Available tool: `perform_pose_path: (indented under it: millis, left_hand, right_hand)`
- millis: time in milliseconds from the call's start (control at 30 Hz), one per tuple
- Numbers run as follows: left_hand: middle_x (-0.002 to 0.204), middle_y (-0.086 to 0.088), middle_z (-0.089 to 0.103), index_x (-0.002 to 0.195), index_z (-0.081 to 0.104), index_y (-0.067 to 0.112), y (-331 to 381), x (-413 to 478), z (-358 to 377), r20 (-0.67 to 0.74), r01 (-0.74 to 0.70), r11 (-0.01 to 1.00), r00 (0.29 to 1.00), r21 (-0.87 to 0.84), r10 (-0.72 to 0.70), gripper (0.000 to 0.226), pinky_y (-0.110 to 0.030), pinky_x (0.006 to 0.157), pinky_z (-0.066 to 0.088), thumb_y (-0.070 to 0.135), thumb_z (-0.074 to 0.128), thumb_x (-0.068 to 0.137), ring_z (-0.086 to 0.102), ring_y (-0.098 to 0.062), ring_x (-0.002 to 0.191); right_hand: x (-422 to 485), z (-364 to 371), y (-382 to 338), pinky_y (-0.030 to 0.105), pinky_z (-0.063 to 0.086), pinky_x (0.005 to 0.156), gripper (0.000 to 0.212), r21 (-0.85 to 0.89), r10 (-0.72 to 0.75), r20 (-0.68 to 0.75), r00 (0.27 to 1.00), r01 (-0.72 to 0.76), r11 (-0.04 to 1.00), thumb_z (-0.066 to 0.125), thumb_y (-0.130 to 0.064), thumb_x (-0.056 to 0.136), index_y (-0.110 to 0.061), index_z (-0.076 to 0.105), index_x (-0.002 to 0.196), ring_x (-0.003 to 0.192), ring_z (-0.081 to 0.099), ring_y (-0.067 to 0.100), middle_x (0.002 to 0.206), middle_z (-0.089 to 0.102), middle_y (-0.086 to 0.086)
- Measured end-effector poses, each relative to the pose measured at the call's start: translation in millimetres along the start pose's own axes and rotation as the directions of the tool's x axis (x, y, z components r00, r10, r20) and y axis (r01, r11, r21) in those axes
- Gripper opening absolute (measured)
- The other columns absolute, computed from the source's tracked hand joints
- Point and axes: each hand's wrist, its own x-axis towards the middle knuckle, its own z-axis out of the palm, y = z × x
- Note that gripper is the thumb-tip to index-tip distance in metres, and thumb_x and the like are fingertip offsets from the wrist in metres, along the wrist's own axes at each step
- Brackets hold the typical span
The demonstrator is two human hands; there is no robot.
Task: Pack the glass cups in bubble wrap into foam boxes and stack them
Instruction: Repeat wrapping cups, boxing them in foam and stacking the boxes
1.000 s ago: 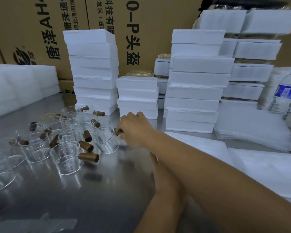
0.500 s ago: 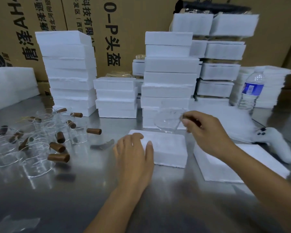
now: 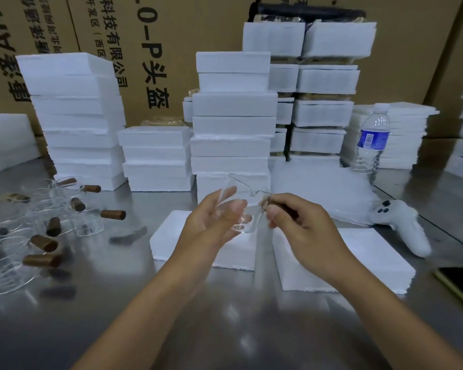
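The glass cup point(image 3: 238, 206) is up off the table at the centre of the frame, held between both hands just above a white foam box point(image 3: 171, 236). The right hand point(image 3: 305, 228) pinches the cup's brown handle point(image 3: 267, 204) between thumb and curled fingers. The left hand point(image 3: 211, 222) cradles the clear body, its fingers behind the glass and its thumb pressed on the front. The cup tilts, but the clear rim is hard to make out against the white behind it.

Just to the right of that box lies a second flat foam piece point(image 3: 372, 257) on the steel table point(image 3: 225, 316). At centre left of the frame a cluster of loose cups point(image 3: 51, 225) with brown handles stands and lies on the steel, well apart from the hands.

Behind the hands rise stacks of foam boxes: a tall stack point(image 3: 233, 121) in the middle, a short stack point(image 3: 155, 158) beside it, and a left stack point(image 3: 75, 116) further over. A pile of white wrap sheets point(image 3: 318, 188) lies at centre right, with a water bottle point(image 3: 372, 140) upright behind it and a white controller point(image 3: 401, 225) near the right edge. Printed cardboard cartons point(image 3: 171, 36) fill the top of the frame.
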Motion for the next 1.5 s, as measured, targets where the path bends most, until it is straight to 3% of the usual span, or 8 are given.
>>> perform_pose_path:
  millis: [300,533,667,833,1033,1267,1367,1500]
  left_hand:
    - [0.093,-0.001,0.072,0.102,0.066,0.016,4.4,10.5,-20.9,-0.229,0.019,0.929,0.967,-0.370,-0.111,0.046,-0.031,0.078,0.056,0.045,0.064,0.066,0.068,-0.025,0.095]
    - [0.084,0.002,0.070,0.098,0.065,0.016,5.0,14.9,-32.2,-0.264,-0.028,0.918,0.961,-0.395,-0.084,0.043,-0.032,0.080,0.056,0.045,0.064,0.066,0.067,-0.025,0.093]
    - [0.083,0.003,0.072,0.098,0.065,0.017,5.6,15.8,-34.5,-0.261,-0.035,0.912,0.962,-0.409,-0.080,0.047,-0.028,0.074,0.058,0.046,0.066,0.062,0.068,-0.022,0.088]
    - [0.084,0.002,0.071,0.099,0.067,0.017,7.5,13.8,-32.0,-0.240,-0.014,0.899,0.965,-0.438,-0.101,0.051,-0.029,0.072,0.058,0.047,0.069,0.057,0.068,-0.024,0.090]
    - [0.090,0.000,0.073,0.102,0.066,0.015,13.1,9.6,-30.4,-0.212,-0.014,0.850,0.971,-0.527,-0.115,0.045,-0.029,0.074,0.059,0.045,0.064,0.069,0.070,-0.024,0.093]
    - [0.099,-0.005,0.068,0.109,0.060,0.013,23.1,4.7,-39.6,-0.231,-0.081,0.748,0.968,-0.659,-0.099,0.046,-0.030,0.075,0.057,0.043,0.064,0.075,0.069,-0.025,0.093]
    - [0.107,-0.008,0.065,0.111,0.059,0.010,26.1,3.1,-46.2,-0.250,-0.102,0.716,0.963,-0.691,-0.103,0.051,-0.029,0.072,0.057,0.044,0.065,0.073,0.070,-0.024,0.092]
    - [0.105,-0.007,0.064,0.107,0.059,0.010,27.6,2.9,-58.3,-0.301,-0.149,0.711,0.949,-0.688,-0.093,0.046,-0.027,0.072,0.057,0.044,0.064,0.076,0.071,-0.023,0.092]
  right_hand:
    - [61.8,-42.5,43.3,0.004,0.038,0.054,0.005,-0.225,0.165,-0.181,0.970,-0.204,0.953,0.059,-0.027,0.090,-0.028,0.062,0.094,0.071,0.055,0.000,0.088,0.061,-0.005]
    - [78.9,-63.9,103.1,0.034,0.040,0.097,0.034,-0.622,0.410,-0.193,0.892,-0.434,0.651,0.063,-0.027,0.088,-0.018,0.058,0.120,0.115,0.050,0.022,0.127,0.056,0.004]
    - [77.3,-58.8,104.7,0.039,0.037,0.098,0.036,-0.742,0.430,-0.180,0.885,-0.409,0.531,0.069,-0.036,0.081,-0.027,0.060,0.115,0.117,0.050,0.021,0.124,0.057,-0.002]
    - [79.5,-57.9,97.5,0.035,0.041,0.086,0.011,-0.669,0.333,-0.344,0.878,-0.478,0.570,0.061,-0.036,0.087,-0.026,0.066,0.087,0.093,0.058,0.021,0.098,0.068,-0.003]
    - [85.0,-53.7,43.1,0.025,0.042,0.077,0.016,-0.218,0.067,-0.664,0.745,-0.278,0.935,0.056,-0.032,0.091,-0.018,0.060,0.086,0.088,0.056,0.014,0.089,0.064,-0.002]
    - [39.5,-11.4,-34.3,0.007,0.037,0.076,0.008,-0.354,-0.319,-0.376,0.870,0.183,0.917,0.056,-0.024,0.093,-0.021,0.058,0.086,0.083,0.051,0.003,0.085,0.057,-0.011]
    - [7.4,14.5,-35.0,0.030,0.040,0.076,0.018,-0.493,-0.468,-0.094,0.879,0.367,0.788,0.053,-0.028,0.091,-0.017,0.066,0.086,0.082,0.054,0.013,0.084,0.058,-0.009]
    - [-26.6,36.2,-11.8,0.032,0.042,0.071,0.020,-0.696,-0.552,0.226,0.802,0.530,0.485,0.056,-0.027,0.087,-0.020,0.071,0.077,0.069,0.058,0.020,0.075,0.063,0.000]
